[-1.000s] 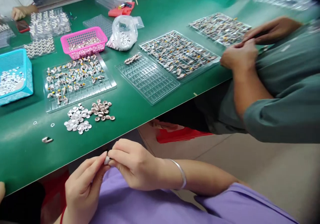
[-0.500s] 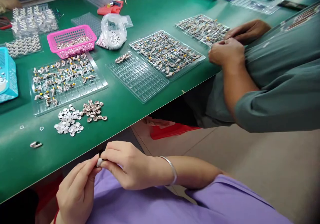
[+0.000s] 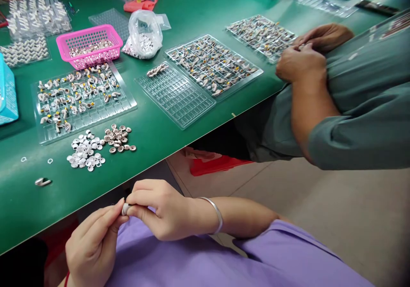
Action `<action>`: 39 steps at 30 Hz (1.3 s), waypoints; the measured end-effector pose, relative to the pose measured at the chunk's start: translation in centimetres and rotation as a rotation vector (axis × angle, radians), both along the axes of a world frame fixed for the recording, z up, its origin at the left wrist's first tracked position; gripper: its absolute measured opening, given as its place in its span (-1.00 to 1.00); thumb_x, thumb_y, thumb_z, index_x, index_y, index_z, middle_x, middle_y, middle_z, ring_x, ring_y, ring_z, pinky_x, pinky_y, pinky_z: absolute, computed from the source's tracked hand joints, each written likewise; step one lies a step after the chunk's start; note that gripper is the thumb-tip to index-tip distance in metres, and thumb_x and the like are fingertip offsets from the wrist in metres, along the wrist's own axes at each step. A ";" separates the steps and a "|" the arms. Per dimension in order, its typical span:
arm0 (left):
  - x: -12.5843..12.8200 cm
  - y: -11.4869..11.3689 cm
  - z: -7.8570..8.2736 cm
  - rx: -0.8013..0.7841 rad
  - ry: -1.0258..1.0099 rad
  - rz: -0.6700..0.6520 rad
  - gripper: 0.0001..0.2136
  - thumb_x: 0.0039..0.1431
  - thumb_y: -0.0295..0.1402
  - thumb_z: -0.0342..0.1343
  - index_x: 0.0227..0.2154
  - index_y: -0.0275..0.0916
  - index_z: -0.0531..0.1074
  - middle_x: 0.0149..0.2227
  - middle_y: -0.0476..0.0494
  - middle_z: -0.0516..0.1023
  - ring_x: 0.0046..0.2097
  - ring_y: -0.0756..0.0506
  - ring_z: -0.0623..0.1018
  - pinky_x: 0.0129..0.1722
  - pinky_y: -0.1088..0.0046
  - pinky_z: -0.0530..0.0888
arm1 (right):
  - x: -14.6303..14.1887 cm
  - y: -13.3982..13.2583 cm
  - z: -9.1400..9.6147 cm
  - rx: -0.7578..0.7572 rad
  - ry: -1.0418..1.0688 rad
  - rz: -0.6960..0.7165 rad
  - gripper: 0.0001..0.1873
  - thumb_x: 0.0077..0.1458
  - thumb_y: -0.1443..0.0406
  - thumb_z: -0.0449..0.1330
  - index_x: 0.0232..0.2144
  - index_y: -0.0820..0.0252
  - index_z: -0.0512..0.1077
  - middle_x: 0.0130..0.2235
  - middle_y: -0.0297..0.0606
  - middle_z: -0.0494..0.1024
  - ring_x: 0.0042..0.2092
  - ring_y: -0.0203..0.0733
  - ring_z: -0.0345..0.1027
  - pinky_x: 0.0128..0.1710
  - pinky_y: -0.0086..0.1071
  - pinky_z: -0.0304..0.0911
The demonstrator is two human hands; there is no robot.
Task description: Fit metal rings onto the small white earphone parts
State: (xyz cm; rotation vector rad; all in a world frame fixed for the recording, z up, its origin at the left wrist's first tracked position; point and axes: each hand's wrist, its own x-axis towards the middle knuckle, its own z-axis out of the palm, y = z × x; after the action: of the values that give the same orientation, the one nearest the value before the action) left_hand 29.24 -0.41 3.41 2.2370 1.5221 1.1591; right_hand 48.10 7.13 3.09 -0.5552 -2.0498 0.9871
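Observation:
My left hand [image 3: 91,246] and my right hand [image 3: 160,210] meet over my lap, just below the green table's [image 3: 160,133] near edge. Both pinch one small silver metal part [image 3: 125,209] between their fingertips. A silver bangle [image 3: 213,212] circles my right wrist. On the table just beyond lie a pile of white round caps [image 3: 83,155] and a pile of copper-coloured caps [image 3: 119,137]. Behind these lies a clear tray [image 3: 92,118] partly filled with small metal parts.
A co-worker in a grey-green shirt sits at right, hands [image 3: 301,60] together by a filled tray [image 3: 261,33]. Also there: a nearly empty clear tray [image 3: 177,97], a full tray [image 3: 213,62], a pink basket [image 3: 89,45], a plastic bag [image 3: 144,35], a loose part [image 3: 42,181].
The view has drifted, so everything on the table sits a little further left and up. My hands keep pinching the small part, with only slight finger movement. The co-worker's hands shifted slightly.

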 end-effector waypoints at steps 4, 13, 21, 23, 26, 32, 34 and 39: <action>-0.3 0.2 0.4 -0.058 -0.067 -0.038 -0.81 0.22 -0.60 0.20 -0.16 -0.24 0.57 -0.20 -0.05 0.69 -0.24 0.06 0.66 -0.13 0.68 0.57 | 0.2 0.1 0.1 -0.077 0.004 0.041 -0.72 0.28 0.39 0.08 -0.43 0.36 0.51 -0.46 -0.20 0.48 -0.41 -0.30 0.30 -0.37 -0.48 0.31; -0.6 1.8 2.2 -0.275 -0.219 -0.311 -0.88 0.25 -0.55 0.17 -0.27 -0.18 0.53 -0.46 0.08 0.64 -0.37 0.04 0.65 -0.32 0.64 0.60 | 1.6 0.1 0.7 -0.259 -0.004 0.232 -0.83 0.21 0.42 0.20 -0.35 0.38 0.60 -0.47 -0.28 0.50 -0.45 -0.37 0.29 -0.41 -0.54 0.26; -0.1 2.3 2.7 -0.445 -0.303 -0.413 -0.83 0.23 -0.56 0.18 -0.25 -0.13 0.55 -0.51 0.11 0.64 -0.46 0.03 0.64 -0.40 0.62 0.60 | 1.7 0.0 1.5 -0.390 -0.149 0.368 -0.84 0.17 0.46 0.22 -0.38 0.37 0.61 -0.46 -0.28 0.55 -0.43 -0.35 0.33 -0.38 -0.54 0.26; -0.1 2.3 2.7 -0.466 -0.312 -0.427 -0.83 0.24 -0.55 0.18 -0.26 -0.12 0.56 -0.51 0.10 0.64 -0.45 0.02 0.65 -0.40 0.61 0.60 | 1.7 0.0 1.7 -0.447 -0.177 0.391 -0.84 0.17 0.47 0.21 -0.38 0.36 0.61 -0.42 -0.26 0.58 -0.39 -0.35 0.37 -0.34 -0.54 0.28; -0.1 2.3 2.7 -0.474 -0.327 -0.451 -0.84 0.25 -0.53 0.17 -0.25 -0.12 0.56 -0.52 0.07 0.65 -0.45 -0.01 0.65 -0.41 0.58 0.61 | 1.7 -0.1 2.1 -0.548 -0.192 0.420 -0.83 0.17 0.48 0.20 -0.39 0.34 0.61 -0.39 -0.26 0.61 -0.35 -0.35 0.41 -0.29 -0.55 0.30; 0.2 2.4 3.2 -0.432 -0.302 -0.439 -0.85 0.25 -0.53 0.18 -0.23 -0.12 0.54 -0.53 0.07 0.64 -0.47 -0.02 0.65 -0.43 0.58 0.60 | 1.8 -0.1 2.1 -0.643 -0.176 0.419 -0.84 0.19 0.42 0.23 -0.39 0.33 0.60 -0.39 -0.28 0.61 -0.38 -0.36 0.40 -0.32 -0.54 0.31; 0.1 2.5 3.3 -0.418 -0.249 -0.396 -0.87 0.25 -0.52 0.19 -0.28 -0.13 0.52 -0.54 0.07 0.63 -0.50 0.00 0.63 -0.45 0.59 0.58 | 1.8 0.1 2.0 -0.583 -0.151 0.403 -0.87 0.17 0.44 0.24 -0.39 0.32 0.60 -0.38 -0.29 0.61 -0.38 -0.37 0.40 -0.32 -0.55 0.30; -0.2 2.9 3.4 -0.342 -0.015 -0.492 -0.86 0.31 -0.51 0.11 -0.33 -0.17 0.50 -0.48 0.05 0.63 -0.47 0.04 0.61 -0.43 0.62 0.50 | 2.0 0.7 1.9 -0.459 -0.155 0.432 -0.85 0.16 0.49 0.23 -0.41 0.34 0.59 -0.44 -0.31 0.58 -0.39 -0.38 0.39 -0.35 -0.56 0.26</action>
State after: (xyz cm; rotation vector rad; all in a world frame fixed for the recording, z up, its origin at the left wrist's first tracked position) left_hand 29.05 2.50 6.83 2.1745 0.9816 0.7081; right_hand 50.10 7.80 5.01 -0.4337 -2.1318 1.7439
